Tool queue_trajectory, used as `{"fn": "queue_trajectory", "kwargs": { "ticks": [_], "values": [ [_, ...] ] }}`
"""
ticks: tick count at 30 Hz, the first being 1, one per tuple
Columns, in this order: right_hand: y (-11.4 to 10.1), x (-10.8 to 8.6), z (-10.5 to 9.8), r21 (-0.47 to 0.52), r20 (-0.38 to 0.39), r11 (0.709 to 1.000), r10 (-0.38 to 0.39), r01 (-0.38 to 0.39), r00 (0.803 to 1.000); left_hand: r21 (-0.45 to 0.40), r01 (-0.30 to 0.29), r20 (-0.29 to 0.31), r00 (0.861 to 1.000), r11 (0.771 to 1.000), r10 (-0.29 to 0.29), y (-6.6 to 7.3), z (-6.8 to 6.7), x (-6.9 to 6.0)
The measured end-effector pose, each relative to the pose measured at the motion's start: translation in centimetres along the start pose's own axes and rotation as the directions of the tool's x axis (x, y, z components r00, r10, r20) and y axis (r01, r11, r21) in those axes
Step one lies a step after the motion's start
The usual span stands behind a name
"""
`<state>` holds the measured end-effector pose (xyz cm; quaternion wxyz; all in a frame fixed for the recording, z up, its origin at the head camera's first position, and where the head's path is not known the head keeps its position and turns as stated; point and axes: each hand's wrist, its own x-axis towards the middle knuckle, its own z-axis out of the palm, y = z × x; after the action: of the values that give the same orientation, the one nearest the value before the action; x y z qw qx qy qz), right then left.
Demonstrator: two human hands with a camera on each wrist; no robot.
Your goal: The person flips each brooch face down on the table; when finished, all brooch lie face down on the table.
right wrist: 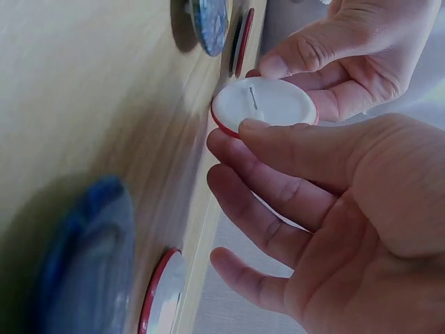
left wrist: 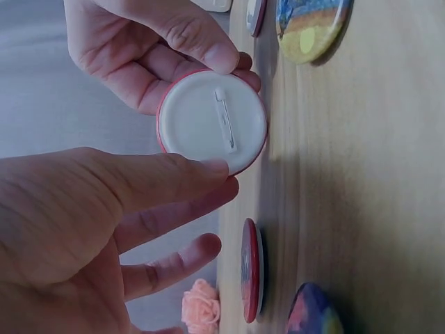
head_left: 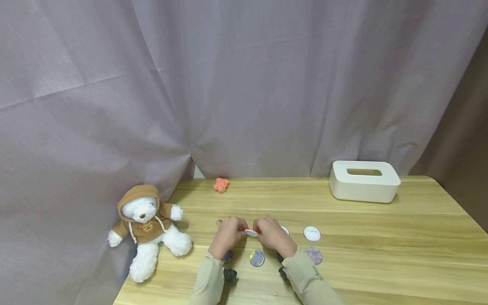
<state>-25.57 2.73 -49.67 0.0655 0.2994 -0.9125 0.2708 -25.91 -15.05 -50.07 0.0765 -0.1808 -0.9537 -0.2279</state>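
A round pin badge [head_left: 251, 233] with a red rim is held just above the table between both hands. Its white back, with a safety pin across it, is plain in the left wrist view [left wrist: 195, 118]. My left hand [head_left: 230, 234] pinches one edge between thumb and fingers, its other fingers spread loosely. The opposite edge is pinched by my right hand [head_left: 271, 234]. In front of the hands lies a blue and yellow badge [head_left: 257, 258]. Another badge [head_left: 228, 256] is partly covered by the left wrist. The held badge's front is turned away.
Right of the hands lie a white badge [head_left: 312, 233] and a purplish badge [head_left: 314, 256]; another white one [head_left: 285, 230] is partly hidden. A tissue box [head_left: 364, 182] stands at the back right, a coral flower [head_left: 221, 184] at the back left. A teddy bear [head_left: 146, 233] sits at left.
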Motion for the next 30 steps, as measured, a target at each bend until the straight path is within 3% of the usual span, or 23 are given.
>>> {"fn": "queue_trajectory", "kwargs": {
  "ticks": [9,20,30],
  "values": [
    [0.09,0.11,0.50,0.036,-0.019,0.999,-0.007,0.008,1.000,0.002,0.006,-0.013,1.000,1.000,-0.006,0.06,0.05,-0.27],
    [0.50,-0.11,0.70,0.010,-0.122,0.998,-0.066,0.068,0.990,-0.010,0.034,0.000,0.999,0.999,-0.034,0.11,0.53,-0.22],
    [0.21,0.05,0.55,0.023,-0.044,1.000,0.008,-0.007,0.999,-0.020,0.026,0.037,0.999,0.999,-0.026,0.15,0.69,-0.04]
  ]
}}
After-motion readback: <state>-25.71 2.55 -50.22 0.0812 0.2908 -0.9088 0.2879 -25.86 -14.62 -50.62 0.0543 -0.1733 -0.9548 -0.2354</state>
